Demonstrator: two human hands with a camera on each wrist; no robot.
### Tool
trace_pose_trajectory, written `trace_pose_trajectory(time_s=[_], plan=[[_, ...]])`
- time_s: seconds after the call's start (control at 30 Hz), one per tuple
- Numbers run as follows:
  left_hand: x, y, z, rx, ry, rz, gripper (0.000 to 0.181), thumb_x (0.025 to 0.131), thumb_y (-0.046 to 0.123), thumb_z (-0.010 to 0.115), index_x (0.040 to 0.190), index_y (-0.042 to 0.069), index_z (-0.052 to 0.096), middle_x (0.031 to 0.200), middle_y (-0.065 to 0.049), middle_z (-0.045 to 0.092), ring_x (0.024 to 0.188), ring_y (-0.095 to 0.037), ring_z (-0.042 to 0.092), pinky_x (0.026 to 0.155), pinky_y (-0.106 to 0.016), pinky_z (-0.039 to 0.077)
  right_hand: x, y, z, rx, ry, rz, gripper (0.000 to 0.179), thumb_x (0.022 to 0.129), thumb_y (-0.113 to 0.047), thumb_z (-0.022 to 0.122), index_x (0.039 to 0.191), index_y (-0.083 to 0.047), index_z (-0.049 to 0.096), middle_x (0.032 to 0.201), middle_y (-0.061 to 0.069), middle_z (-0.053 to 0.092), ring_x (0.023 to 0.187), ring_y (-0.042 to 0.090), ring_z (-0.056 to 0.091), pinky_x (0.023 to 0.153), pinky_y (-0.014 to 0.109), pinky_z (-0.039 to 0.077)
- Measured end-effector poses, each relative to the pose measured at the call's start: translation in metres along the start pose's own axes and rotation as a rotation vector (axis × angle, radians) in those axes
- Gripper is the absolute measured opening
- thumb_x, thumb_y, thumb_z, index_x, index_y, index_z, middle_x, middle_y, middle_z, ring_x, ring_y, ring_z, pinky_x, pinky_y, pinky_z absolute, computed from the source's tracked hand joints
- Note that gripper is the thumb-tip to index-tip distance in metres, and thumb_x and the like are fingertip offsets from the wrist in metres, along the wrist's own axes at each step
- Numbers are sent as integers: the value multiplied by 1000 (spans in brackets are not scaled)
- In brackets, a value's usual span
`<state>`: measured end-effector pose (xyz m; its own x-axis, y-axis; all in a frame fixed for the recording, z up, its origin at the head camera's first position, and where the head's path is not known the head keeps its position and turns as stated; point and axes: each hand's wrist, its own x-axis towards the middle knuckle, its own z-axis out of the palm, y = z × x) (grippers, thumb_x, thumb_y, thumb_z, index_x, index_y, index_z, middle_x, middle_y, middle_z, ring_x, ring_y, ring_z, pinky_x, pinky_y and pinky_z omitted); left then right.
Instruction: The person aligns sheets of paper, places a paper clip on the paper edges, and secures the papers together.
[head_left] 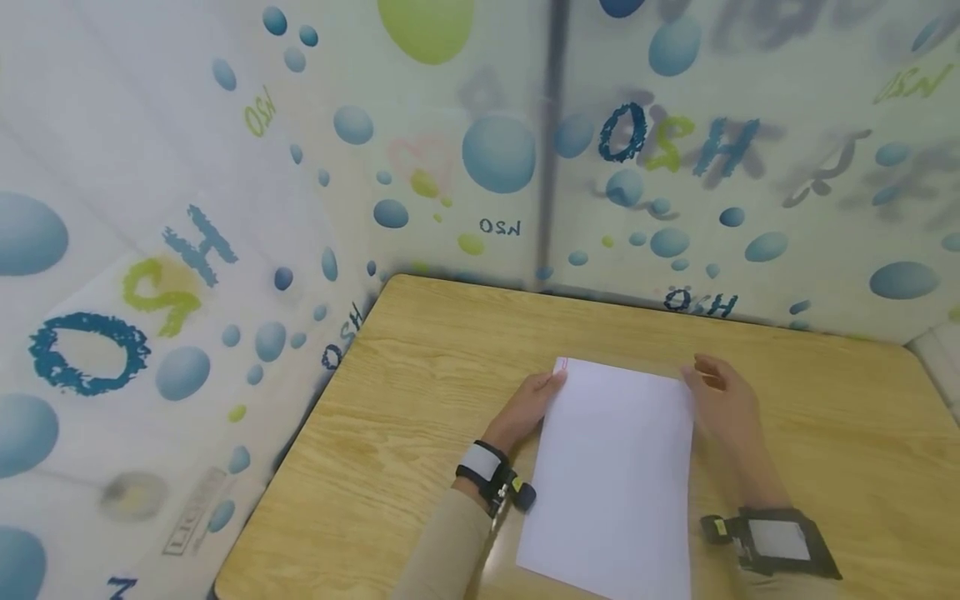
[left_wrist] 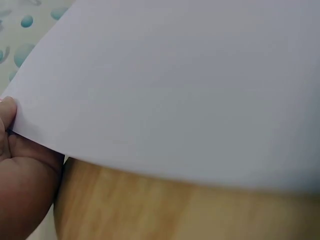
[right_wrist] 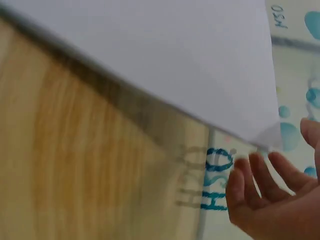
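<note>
A white sheet of paper (head_left: 615,475) with a small red mark at its far left corner is held over the table. My left hand (head_left: 527,406) pinches its left edge near that corner, thumb on top and fingers beneath. In the left wrist view, the thumb (left_wrist: 7,112) presses on the paper (left_wrist: 165,90). Beside the far right corner is my right hand (head_left: 726,404), its fingers loosely bent. The right wrist view shows this hand (right_wrist: 280,195) with thumb and fingers spread apart, fingertips right at the corner of the paper (right_wrist: 200,55) and nothing gripped.
The wooden table (head_left: 390,400) has a rounded far left corner. Behind it and along the left side hang pale curtains (head_left: 450,208) printed with bubbles and lettering. A camera strap (head_left: 483,471) is on the left wrist and another strap (head_left: 783,542) on the right.
</note>
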<state>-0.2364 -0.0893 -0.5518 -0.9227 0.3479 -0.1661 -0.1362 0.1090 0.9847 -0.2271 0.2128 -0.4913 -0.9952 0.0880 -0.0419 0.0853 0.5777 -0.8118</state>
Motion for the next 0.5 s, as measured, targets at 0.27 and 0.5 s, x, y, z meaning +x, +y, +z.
trace_pose_trajectory(time_s=[0.27, 0.5], plan=[[3, -1, 1, -4, -5, -1, 49, 96, 64, 38, 112, 29, 68, 97, -4, 70, 86, -23, 67, 74, -39, 53, -9, 22, -11, -20, -201, 104, 81, 95, -64, 40, 146, -1, 37, 143, 26, 40, 128, 44, 40, 99, 58, 38], [1, 2, 2, -10, 18, -21, 49, 96, 63, 38, 110, 27, 68, 96, -5, 70, 84, -23, 67, 72, -39, 53, -11, 32, -6, -61, -280, 57, 61, 98, -56, 44, 123, -2, 56, 106, 18, 57, 101, 33, 49, 81, 44, 45]])
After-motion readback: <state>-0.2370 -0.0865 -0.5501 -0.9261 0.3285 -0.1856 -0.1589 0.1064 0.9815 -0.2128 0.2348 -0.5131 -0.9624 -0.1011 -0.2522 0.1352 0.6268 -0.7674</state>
